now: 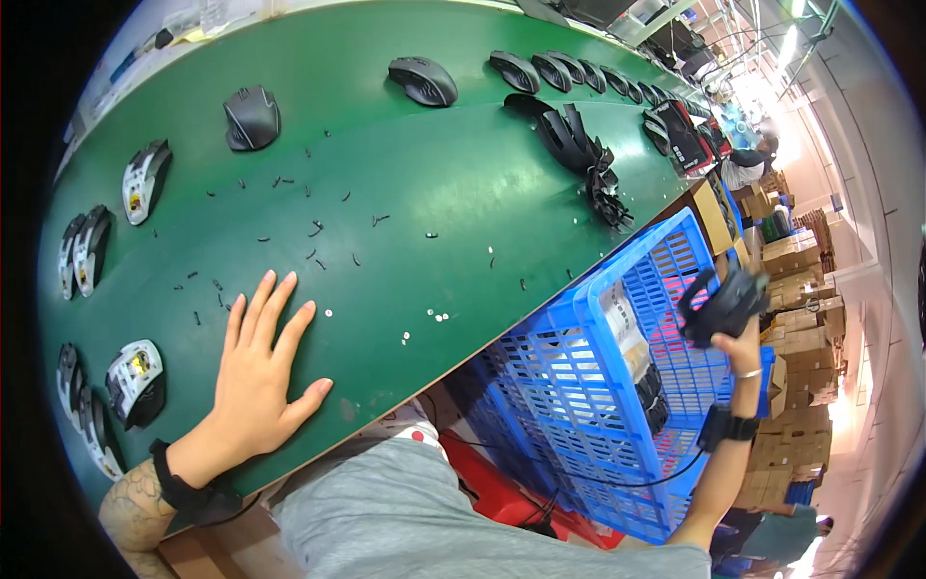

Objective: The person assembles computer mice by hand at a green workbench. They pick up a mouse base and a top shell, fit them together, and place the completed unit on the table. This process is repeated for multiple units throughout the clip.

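My left hand (262,372) lies flat on the green tabletop (405,193), fingers spread, holding nothing. Small black pieces (218,286) are scattered just beyond its fingertips, and a few white dots (439,317) lie to its right. Out to the right, my right hand (743,352) is closed around black plastic mouse parts (725,304), blurred, above the open blue crate (598,318). Inside the crate are more black parts (652,398) and a pale wrapped item (625,323). How many parts the right hand grips is hard to make out.
Partly built mice with bare pale insides (135,381) line the table's left side. Black mice (422,81) run along the far side. A heap of black shells (569,140) sits near the right edge. Cardboard boxes (796,386) are stacked beyond the crate; a person (748,169) is farther off.
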A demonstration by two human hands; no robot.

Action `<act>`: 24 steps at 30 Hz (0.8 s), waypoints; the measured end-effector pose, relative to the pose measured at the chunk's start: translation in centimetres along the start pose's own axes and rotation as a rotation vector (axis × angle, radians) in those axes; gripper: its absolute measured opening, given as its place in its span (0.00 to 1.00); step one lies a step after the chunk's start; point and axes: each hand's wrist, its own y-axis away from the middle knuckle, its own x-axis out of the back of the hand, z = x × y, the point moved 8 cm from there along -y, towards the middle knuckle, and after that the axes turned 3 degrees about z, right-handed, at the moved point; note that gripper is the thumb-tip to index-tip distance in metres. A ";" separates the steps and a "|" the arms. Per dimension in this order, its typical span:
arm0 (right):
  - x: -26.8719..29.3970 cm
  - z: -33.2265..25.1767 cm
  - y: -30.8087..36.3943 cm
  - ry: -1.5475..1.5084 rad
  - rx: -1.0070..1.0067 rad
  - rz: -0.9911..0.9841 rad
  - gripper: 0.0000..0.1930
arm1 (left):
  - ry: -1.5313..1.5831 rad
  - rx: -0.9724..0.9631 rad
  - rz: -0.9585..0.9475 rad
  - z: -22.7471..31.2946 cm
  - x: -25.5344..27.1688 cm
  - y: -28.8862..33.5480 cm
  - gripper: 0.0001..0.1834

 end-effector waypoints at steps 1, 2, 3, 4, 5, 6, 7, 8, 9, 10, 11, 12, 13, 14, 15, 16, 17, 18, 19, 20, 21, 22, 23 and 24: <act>-3.3 -4.2 -1.6 -0.009 0.070 -0.101 0.44 | -0.002 0.002 0.003 0.1 0.1 0.1 0.37; -6.4 -8.2 -2.5 -0.007 0.128 -0.182 0.44 | 0.005 -0.017 -0.001 0.1 -0.2 -0.3 0.37; -10.0 -11.8 -3.8 0.076 0.189 -0.299 0.45 | 0.012 -0.014 0.006 0.1 0.0 -0.2 0.37; -13.9 -14.7 -5.1 0.162 0.256 -0.417 0.46 | 0.014 0.002 0.003 0.0 0.1 0.0 0.37; -17.9 -16.1 -6.4 0.212 0.307 -0.543 0.47 | 0.016 -0.001 0.007 -0.1 0.2 0.1 0.38; -22.0 -17.2 -7.4 0.261 0.367 -0.674 0.49 | 0.012 0.006 0.015 -0.3 0.4 0.4 0.38; -25.6 -18.0 -8.3 0.451 0.443 -0.745 0.47 | 0.023 0.001 0.017 -0.4 0.5 0.5 0.39; -28.1 -18.2 -8.7 0.656 0.501 -0.792 0.45 | 0.034 -0.026 0.010 -0.1 0.7 0.5 0.39; -31.3 -17.8 -9.0 0.565 0.545 -0.888 0.43 | 0.026 -0.025 0.011 -0.3 1.0 0.9 0.39; -33.7 -17.2 -9.3 0.482 0.579 -0.981 0.42 | 0.027 -0.035 0.011 -0.4 1.4 1.3 0.39; -35.3 -15.7 -10.2 0.571 0.555 -0.989 0.42 | 0.012 -0.032 -0.003 -0.6 1.8 1.6 0.39; -36.9 -14.6 -10.7 0.656 0.536 -0.996 0.43 | -0.013 -0.024 0.000 -1.0 2.4 2.1 0.39; -38.4 -14.4 -11.1 0.727 0.543 -1.004 0.47 | -0.050 0.011 0.007 -1.7 3.2 2.8 0.38; -39.1 -14.1 -11.7 0.860 0.689 -0.914 0.56 | -0.079 0.038 0.010 -2.2 4.0 3.5 0.38; -39.1 -14.6 -11.9 0.879 0.655 -0.901 0.61 | -0.130 0.064 0.003 -2.9 4.7 4.1 0.38; -38.9 -15.1 -12.0 0.900 0.616 -0.885 0.65 | -0.179 0.086 -0.005 -3.5 5.4 4.7 0.37; -38.4 -15.3 -12.1 0.936 0.629 -0.812 0.68 | -0.225 0.100 -0.021 -4.1 6.0 5.1 0.37; -38.3 -16.8 -11.7 0.940 0.734 -0.691 0.67 | -0.232 0.151 -0.020 -4.8 7.0 5.9 0.37; -38.4 -18.2 -11.0 0.919 0.803 -0.628 0.66 | -0.238 0.198 -0.019 -5.4 7.9 6.7 0.37; -38.4 -19.6 -10.1 0.896 0.863 -0.568 0.65 | -0.239 0.242 -0.023 -6.1 8.6 7.4 0.36; -38.6 -21.2 -8.9 0.747 0.873 -0.555 0.58 | -0.244 0.269 -0.018 -6.6 9.4 7.8 0.36; -38.7 -22.2 -7.5 0.644 0.905 -0.526 0.48 | -0.255 0.273 -0.023 -7.2 9.7 7.9 0.35; -39.2 -22.0 -6.3 0.637 0.910 -0.541 0.42 | -0.265 0.276 -0.027 -7.8 9.8 8.0 0.35; -39.9 -21.9 -5.1 0.625 0.922 -0.560 0.37 | -0.278 0.286 -0.031 -8.3 10.1 8.0 0.35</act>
